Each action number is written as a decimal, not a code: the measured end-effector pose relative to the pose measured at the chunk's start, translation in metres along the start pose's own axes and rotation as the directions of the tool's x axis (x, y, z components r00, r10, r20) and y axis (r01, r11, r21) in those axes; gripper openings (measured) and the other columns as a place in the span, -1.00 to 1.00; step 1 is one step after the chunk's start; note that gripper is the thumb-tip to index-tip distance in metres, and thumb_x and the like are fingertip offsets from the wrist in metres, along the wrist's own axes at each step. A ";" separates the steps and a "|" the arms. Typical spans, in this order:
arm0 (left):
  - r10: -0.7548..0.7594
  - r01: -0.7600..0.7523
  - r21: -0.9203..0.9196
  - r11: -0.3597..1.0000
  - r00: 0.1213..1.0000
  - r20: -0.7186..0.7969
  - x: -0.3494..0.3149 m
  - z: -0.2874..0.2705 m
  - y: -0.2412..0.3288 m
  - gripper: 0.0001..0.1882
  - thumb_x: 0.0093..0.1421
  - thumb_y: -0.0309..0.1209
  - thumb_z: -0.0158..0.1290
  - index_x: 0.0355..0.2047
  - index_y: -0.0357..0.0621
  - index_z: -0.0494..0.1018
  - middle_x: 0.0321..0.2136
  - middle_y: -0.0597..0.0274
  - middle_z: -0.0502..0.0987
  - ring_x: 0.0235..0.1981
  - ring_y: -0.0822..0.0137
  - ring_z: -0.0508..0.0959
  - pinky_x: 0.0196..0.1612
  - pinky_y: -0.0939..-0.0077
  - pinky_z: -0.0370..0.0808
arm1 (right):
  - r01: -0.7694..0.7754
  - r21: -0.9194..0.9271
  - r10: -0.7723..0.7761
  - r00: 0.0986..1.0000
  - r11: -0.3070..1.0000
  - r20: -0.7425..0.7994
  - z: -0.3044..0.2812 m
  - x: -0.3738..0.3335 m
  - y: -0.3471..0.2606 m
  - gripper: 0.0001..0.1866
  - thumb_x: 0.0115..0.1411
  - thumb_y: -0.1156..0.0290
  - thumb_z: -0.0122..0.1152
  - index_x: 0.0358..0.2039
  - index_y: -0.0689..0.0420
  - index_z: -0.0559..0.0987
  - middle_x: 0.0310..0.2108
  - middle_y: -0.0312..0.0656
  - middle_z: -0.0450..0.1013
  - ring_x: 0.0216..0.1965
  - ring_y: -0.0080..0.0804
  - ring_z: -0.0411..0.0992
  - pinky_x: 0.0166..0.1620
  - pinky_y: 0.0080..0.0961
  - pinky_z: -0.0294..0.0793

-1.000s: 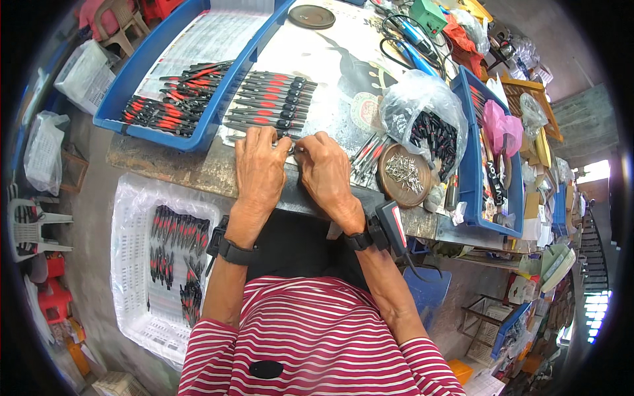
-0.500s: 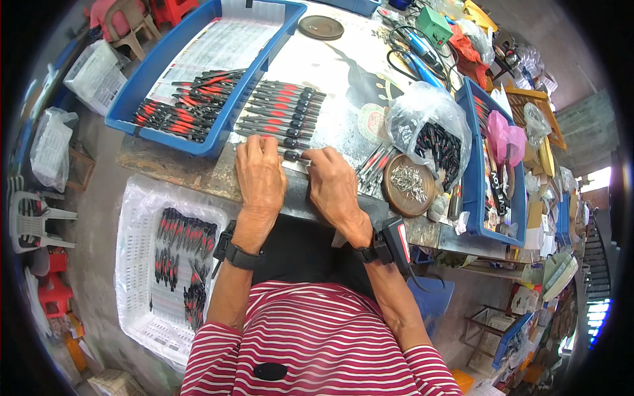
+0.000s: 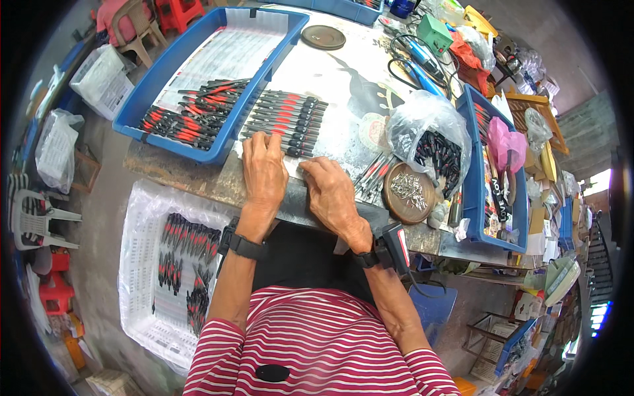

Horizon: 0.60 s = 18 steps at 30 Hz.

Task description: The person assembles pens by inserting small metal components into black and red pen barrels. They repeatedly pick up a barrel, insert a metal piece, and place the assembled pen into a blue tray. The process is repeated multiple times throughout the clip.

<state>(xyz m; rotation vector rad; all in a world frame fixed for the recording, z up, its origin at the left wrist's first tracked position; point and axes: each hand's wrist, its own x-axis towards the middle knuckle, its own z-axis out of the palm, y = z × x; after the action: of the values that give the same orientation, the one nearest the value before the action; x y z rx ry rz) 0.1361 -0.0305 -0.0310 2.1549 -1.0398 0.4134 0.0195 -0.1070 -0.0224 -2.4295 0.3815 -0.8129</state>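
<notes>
My left hand (image 3: 263, 170) lies palm down on the near edge of the worktable (image 3: 343, 79), its fingertips touching the closest pens in a row of black-and-red pens (image 3: 285, 122). My right hand (image 3: 332, 193) rests beside it, fingers curled toward the same pens. Whether either hand pinches a pen is hidden by the fingers. A blue tray (image 3: 165, 72) with more black-and-red pens lies to the left of the row. A clear bag of pen parts (image 3: 432, 138) stands to the right.
A round wooden dish of small metal parts (image 3: 409, 191) sits right of my right hand. A white basket (image 3: 142, 218) of pens stands on the floor at my left. A second blue tray (image 3: 472, 191), tools and cables crowd the right and far side.
Both hands have slid a little along the table edge toward the row of pens. The view has shifted slightly.
</notes>
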 end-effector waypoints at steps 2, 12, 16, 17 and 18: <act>-0.003 0.003 0.014 1.000 1.000 0.010 0.003 0.002 0.000 -0.76 -0.07 -0.63 0.12 -0.34 -0.21 0.40 -0.32 0.07 0.38 -0.22 0.02 0.38 -0.13 0.21 0.36 | -0.027 -0.005 0.027 1.000 1.000 0.010 0.000 0.000 0.000 -0.79 0.01 0.65 0.09 -0.28 0.24 0.53 -0.32 -0.08 0.43 -0.26 -0.07 0.39 -0.20 -0.26 0.40; 0.068 -0.068 0.087 0.994 0.998 0.008 0.017 0.019 -0.010 -0.80 -0.02 -0.56 0.07 -0.33 -0.17 0.38 -0.33 0.07 0.37 -0.22 0.02 0.37 -0.13 0.19 0.31 | -0.016 0.067 0.020 0.999 0.998 -0.048 -0.021 -0.011 -0.006 -0.72 -0.03 0.69 0.06 -0.24 0.26 0.48 -0.35 -0.03 0.39 -0.29 -0.03 0.37 -0.22 -0.23 0.38; 0.066 -0.067 -0.001 0.998 0.992 0.110 0.017 0.020 -0.021 -0.72 -0.03 -0.59 0.02 -0.24 -0.23 0.39 -0.27 0.00 0.36 -0.19 -0.02 0.37 -0.08 0.14 0.31 | -0.047 0.071 0.054 0.992 0.996 -0.111 -0.056 -0.027 -0.004 -0.72 -0.05 0.68 0.08 -0.26 0.25 0.46 -0.33 -0.02 0.38 -0.24 -0.02 0.37 -0.17 -0.23 0.38; 0.065 -0.059 -0.046 0.997 0.990 0.127 0.016 0.018 -0.022 -0.75 -0.01 -0.62 0.00 -0.25 -0.25 0.39 -0.28 -0.03 0.37 -0.18 -0.03 0.37 -0.08 0.15 0.30 | -0.032 0.058 0.041 0.987 0.998 -0.155 -0.067 -0.032 -0.001 -0.72 -0.05 0.68 0.09 -0.26 0.25 0.46 -0.33 -0.01 0.39 -0.24 -0.02 0.37 -0.17 -0.24 0.38; 0.051 -0.051 -0.007 0.999 0.990 0.130 0.014 0.017 -0.022 -0.75 -0.01 -0.63 0.00 -0.26 -0.25 0.40 -0.29 -0.01 0.37 -0.18 -0.03 0.37 -0.09 0.16 0.30 | -0.058 0.023 0.061 0.984 0.998 -0.166 -0.079 -0.037 0.001 -0.73 -0.04 0.67 0.09 -0.26 0.25 0.46 -0.32 -0.01 0.39 -0.23 -0.03 0.37 -0.17 -0.25 0.38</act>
<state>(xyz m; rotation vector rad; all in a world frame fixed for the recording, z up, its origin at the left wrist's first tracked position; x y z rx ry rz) 0.1618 -0.0405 -0.0453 2.1795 -1.1685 0.2976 -0.0585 -0.1250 0.0129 -2.3287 0.5060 -0.9924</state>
